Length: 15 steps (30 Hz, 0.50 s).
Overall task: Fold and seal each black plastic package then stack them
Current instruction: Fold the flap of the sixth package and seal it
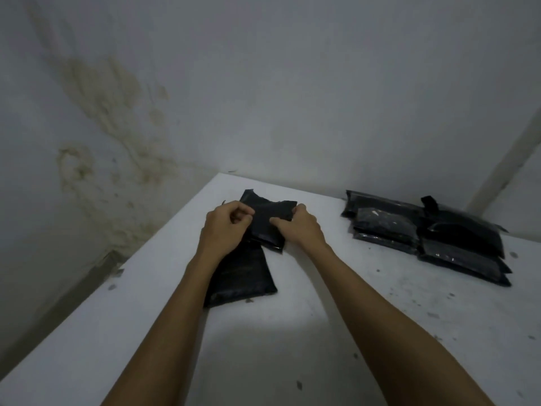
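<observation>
My left hand (pixel 225 222) and right hand (pixel 298 227) pinch opposite edges of package (pixel 268 224), frame centre; long axis runs toward upper left; stack (pixel 424 232) lies right, nearer right hand.

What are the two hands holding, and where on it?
Both hold one black package: the left hand pinches its left edge, the right hand its right edge.

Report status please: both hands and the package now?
Left hand and right hand both pinch the black package, folding it on the white table. Second package underneath. Nothing in the way.
</observation>
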Each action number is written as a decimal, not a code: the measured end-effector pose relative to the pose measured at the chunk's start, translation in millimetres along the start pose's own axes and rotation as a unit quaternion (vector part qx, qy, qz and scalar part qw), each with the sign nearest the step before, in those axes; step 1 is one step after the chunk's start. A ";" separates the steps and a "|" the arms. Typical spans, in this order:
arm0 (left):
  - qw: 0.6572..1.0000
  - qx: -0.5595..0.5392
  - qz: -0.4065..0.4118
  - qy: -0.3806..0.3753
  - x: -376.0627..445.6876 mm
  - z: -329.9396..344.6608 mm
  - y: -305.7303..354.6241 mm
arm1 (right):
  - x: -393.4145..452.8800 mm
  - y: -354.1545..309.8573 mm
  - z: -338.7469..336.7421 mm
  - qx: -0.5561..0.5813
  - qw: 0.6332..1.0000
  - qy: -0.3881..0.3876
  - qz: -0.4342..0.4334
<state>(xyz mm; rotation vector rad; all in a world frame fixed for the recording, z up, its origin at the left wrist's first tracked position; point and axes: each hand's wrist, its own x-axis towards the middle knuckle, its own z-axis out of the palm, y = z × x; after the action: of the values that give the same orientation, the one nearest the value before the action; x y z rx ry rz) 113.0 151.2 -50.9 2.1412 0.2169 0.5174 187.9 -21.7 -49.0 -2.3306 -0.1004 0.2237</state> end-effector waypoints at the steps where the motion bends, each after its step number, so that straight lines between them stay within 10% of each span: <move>1: 1.000 -0.004 0.000 0.001 -0.3 -0.5 -1.7 | 2.0 -2.5 6.3 -0.011 1.000 -0.003 0.011; 15: 0.984 -0.133 0.035 0.109 -18.0 9.2 21.2 | -31.4 6.0 -30.2 0.451 0.892 -0.011 0.012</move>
<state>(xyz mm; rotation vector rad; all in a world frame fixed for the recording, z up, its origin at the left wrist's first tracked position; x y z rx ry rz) 100.1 125.9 -43.5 1.8368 0.1824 0.7793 162.9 -51.6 -28.5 -1.3973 0.0234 0.2420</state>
